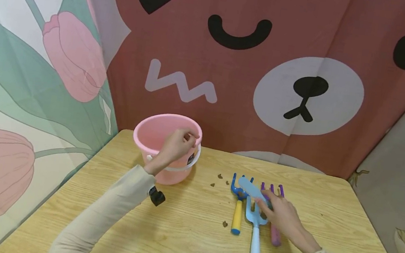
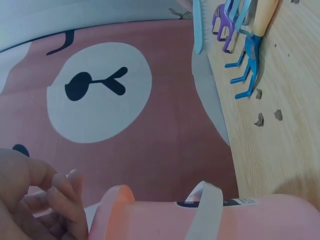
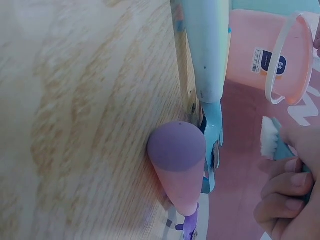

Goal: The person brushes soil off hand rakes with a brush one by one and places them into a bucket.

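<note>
My right hand (image 1: 283,213) grips a light blue brush (image 1: 250,188) above the garden tools; its white bristles (image 3: 269,138) show in the right wrist view. Beneath it on the table lie a light blue hand fork (image 1: 255,246), a blue hand rake (image 1: 237,218) with a yellow handle, and a purple rake (image 1: 275,236) with a pink handle. Over the mouth of a pink bucket (image 1: 172,177), near the right rim, hovers my left hand (image 1: 178,144), fingers loosely curled with nothing visible in them. Whether its fingertips touch the rim I cannot tell.
Small brown clumps (image 1: 225,224) are scattered on the wooden table (image 1: 179,235), and some dirt clings to the tools. A white handle (image 1: 181,168) hangs round the bucket's side. Behind the table stands a curtain (image 1: 232,83) printed with a bear.
</note>
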Available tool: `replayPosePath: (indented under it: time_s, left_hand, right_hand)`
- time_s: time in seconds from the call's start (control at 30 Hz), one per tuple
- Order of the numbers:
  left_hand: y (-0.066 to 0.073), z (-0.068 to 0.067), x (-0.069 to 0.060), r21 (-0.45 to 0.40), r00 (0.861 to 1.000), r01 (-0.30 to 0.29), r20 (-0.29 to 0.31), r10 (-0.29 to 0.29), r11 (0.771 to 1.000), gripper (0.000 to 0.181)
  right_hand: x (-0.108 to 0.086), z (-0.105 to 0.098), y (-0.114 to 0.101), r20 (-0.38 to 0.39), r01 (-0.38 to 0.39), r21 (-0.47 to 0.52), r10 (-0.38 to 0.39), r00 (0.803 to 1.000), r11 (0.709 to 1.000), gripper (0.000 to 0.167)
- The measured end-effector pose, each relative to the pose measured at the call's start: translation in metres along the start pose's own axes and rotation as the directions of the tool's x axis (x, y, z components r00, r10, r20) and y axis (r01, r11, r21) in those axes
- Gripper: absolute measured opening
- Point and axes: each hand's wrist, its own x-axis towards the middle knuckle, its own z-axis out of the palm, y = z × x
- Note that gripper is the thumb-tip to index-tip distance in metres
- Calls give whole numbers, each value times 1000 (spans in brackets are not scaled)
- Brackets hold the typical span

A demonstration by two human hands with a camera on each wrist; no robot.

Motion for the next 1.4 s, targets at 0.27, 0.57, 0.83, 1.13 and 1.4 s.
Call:
replayPosePath:
  time_s: [0.27, 0.57, 0.83, 1.13, 1.4]
  left_hand:
    - [3, 5, -3, -51, 1000, -4, 29, 6, 999, 22]
    - [6, 11, -6, -105, 997, -21, 66, 28, 994, 22]
    - [6, 14, -7, -139, 995, -10, 100, 25, 990, 22]
    - [5, 20, -10, -181, 993, -2, 120, 24, 983, 24]
    - [6, 23, -12, -137, 991, -40, 118, 56, 990, 22]
  right_hand:
    - [0, 0, -1, -30, 16, -2, -16, 999, 1000, 42]
    - [0, 1, 2, -59, 4, 8, -4, 998, 1000, 37]
    - [-1, 1, 3, -56, 24, 7, -24, 998, 1000, 47]
    - [-1, 1, 2, -88, 52, -23, -54, 995, 998, 46]
    - [0, 0, 2, -128, 72, 4, -71, 989, 997, 33]
